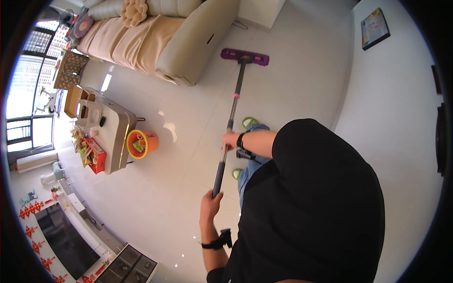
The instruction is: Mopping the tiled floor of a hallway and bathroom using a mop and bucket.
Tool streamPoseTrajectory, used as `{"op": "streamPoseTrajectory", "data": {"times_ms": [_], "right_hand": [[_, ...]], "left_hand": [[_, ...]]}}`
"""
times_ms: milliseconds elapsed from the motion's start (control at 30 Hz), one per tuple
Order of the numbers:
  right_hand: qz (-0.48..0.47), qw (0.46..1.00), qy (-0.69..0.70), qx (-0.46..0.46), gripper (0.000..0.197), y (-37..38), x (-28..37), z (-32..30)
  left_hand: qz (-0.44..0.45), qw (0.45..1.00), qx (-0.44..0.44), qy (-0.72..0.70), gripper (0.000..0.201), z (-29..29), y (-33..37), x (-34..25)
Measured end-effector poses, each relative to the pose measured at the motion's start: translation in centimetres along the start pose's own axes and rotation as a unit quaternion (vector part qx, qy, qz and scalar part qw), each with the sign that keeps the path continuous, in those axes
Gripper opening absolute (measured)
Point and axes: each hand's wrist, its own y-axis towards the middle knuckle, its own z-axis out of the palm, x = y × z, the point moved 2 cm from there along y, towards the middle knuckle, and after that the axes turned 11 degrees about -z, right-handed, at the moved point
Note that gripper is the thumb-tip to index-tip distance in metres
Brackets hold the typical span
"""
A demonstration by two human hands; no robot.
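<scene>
Currently, the mop (233,107) slants through the center of the frame, its purple pad (233,55) on the floor (302,52) at upper center. The left hand (210,206) is closed around the handle's end; the right hand (230,140) grips the pole farther up, some fingers hidden.

Potential faults:
- Snagging: a thin dark cable (241,24) lies just beyond the pad; a forward push could catch it.
- Impact: swinging the pad left could strike the sofa (191,47), upper left of center.
- Pole slip: a loose telescopic joint could collapse under hard pressure.
- Spillage: swinging the pole wide could knock the orange bucket (153,140), left of center.
</scene>
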Motion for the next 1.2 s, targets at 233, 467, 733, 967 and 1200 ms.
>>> {"op": "streamPoseTrajectory", "data": {"times_ms": [233,467,733,967,1200], "right_hand": [[0.162,0.954,0.080,0.239,0.010,-16.8,-21.7,19.6],[0.144,0.951,0.030,0.272,0.016,-26.7,-22.9,23.2],[-0.135,0.991,-0.010,-0.010,0.019,-19.9,-8.5,8.8],[-0.262,0.914,-0.008,-0.309,0.049,-12.4,5.0,-21.5],[-0.252,0.925,-0.191,-0.208,0.014,-15.4,5.6,-30.1]], "left_hand": [[-0.121,0.984,-0.117,-0.060,0.031,-12.9,-19.0,19.1],[-0.101,0.974,-0.201,-0.037,0.023,-16.0,-28.8,16.5],[-0.023,0.993,-0.114,0.014,0.019,-6.9,-16.8,4.2],[0.077,0.994,0.076,-0.021,0.016,17.6,-6.6,-16.6],[0.080,0.978,0.181,-0.061,0.014,25.5,-6.3,-18.6]]}}
